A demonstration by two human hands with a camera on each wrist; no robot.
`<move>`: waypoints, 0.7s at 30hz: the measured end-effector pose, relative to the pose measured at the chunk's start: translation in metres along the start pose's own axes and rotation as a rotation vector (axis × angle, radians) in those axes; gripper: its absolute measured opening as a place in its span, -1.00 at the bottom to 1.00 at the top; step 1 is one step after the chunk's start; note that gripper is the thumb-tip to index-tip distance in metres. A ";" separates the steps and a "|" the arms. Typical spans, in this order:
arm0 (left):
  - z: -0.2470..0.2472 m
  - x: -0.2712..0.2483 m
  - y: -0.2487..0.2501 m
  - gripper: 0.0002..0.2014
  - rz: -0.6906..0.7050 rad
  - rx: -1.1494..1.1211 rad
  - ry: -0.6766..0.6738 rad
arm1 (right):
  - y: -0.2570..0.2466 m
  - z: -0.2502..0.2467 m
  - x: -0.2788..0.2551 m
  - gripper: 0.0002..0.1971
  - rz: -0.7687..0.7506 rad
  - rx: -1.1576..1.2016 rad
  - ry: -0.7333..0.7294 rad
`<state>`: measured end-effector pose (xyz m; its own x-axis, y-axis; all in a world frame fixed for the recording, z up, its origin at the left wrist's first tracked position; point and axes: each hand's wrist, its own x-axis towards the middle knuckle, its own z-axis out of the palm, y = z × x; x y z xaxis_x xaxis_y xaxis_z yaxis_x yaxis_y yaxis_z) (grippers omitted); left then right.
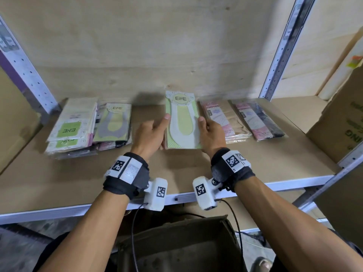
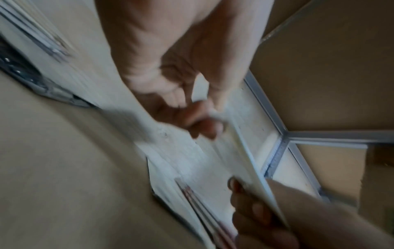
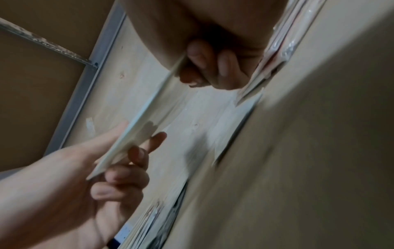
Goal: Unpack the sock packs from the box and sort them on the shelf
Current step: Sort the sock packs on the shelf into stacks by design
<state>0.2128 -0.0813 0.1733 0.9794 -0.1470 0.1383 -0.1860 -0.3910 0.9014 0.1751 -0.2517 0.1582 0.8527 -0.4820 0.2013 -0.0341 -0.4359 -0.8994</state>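
Note:
A green ENE sock pack [image 1: 181, 122] with a white sock on it is held over the middle of the shelf [image 1: 196, 169], lifted off the board. My left hand [image 1: 164, 130] grips its left edge, thumb on top and fingers beneath. My right hand [image 1: 204, 132] grips the right edge the same way. In the left wrist view the pack [image 2: 241, 151] shows edge-on between my left hand [image 2: 192, 109] and my right hand [image 2: 255, 210]. The right wrist view is blurred; it shows the pack [image 3: 138, 131] between my right hand [image 3: 202, 67] and my left hand [image 3: 119, 168].
On the shelf lie a pile of ENE packs [image 1: 72, 124] at the left, a grey-sock pack [image 1: 114, 122] beside it, and a beige pack [image 1: 224, 120] and a dark pack [image 1: 257, 120] with pink labels at the right. A large carton [image 1: 341, 118] stands far right. An open box [image 1: 176, 246] sits below.

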 end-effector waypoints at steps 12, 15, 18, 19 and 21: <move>-0.005 0.043 -0.009 -0.62 -0.147 -0.207 -0.247 | -0.003 -0.016 0.038 -0.55 0.185 -0.176 -0.349; 0.001 0.052 -0.010 -0.66 -0.193 -0.176 -0.264 | -0.005 -0.013 0.042 -0.39 0.116 -0.360 -0.327; 0.007 0.056 -0.011 -0.71 -0.248 -0.205 -0.303 | -0.009 -0.012 0.041 -0.55 0.035 -0.506 -0.281; 0.008 0.057 -0.011 -0.71 -0.261 -0.217 -0.313 | -0.010 -0.012 0.040 -0.61 0.033 -0.533 -0.278; 0.011 0.058 -0.011 -0.72 -0.284 -0.227 -0.322 | -0.013 -0.012 0.038 -0.69 0.050 -0.574 -0.289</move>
<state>0.2707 -0.0949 0.1667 0.9084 -0.3506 -0.2279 0.1420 -0.2539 0.9567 0.2021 -0.2735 0.1817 0.9463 -0.3228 -0.0203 -0.2824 -0.7941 -0.5382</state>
